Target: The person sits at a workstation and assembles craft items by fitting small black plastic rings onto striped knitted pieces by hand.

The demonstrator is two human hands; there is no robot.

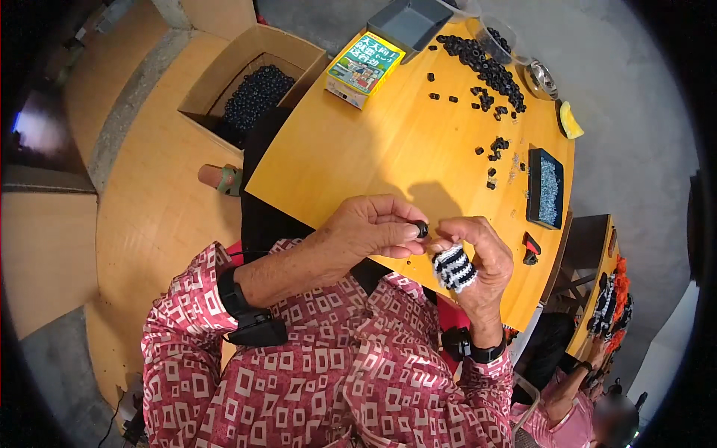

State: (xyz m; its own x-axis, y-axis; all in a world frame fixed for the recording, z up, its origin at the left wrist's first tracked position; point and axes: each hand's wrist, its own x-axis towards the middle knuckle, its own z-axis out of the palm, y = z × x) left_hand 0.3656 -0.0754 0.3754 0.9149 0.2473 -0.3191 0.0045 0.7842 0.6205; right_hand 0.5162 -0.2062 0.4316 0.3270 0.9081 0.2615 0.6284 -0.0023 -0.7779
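In the head camera's view, a worker in a pink patterned shirt [299, 351] handles a small, rounded black piece [422, 229] above the near edge of a yellow-topped table [321, 164], the piece pinched between thumb and fingers of the left hand [385, 228]. The right hand [482, 254], a striped knit cover [453, 269] wrapped about part of it, is raised just beside the piece with its fingers curled inward; whether it grips anything small cannot be told. The work appears to be mid-run, with this single piece in hand and plenty left: a heap of loose black parts [489, 71] spreads over the table's far right, with stragglers trailing toward the worker, and a black tray [534, 187] at the right edge is well stocked with tiny pale-blue bits [549, 194]. To the left, a cardboard box [306, 63] holds a large batch of dark round pieces [258, 97], which may be the finished ones, though their condition is too small to judge. A red-and-black tool [531, 250] lies near the tray, in neither hand. How complete the held piece is cannot be read, as the fingers hide much of it.
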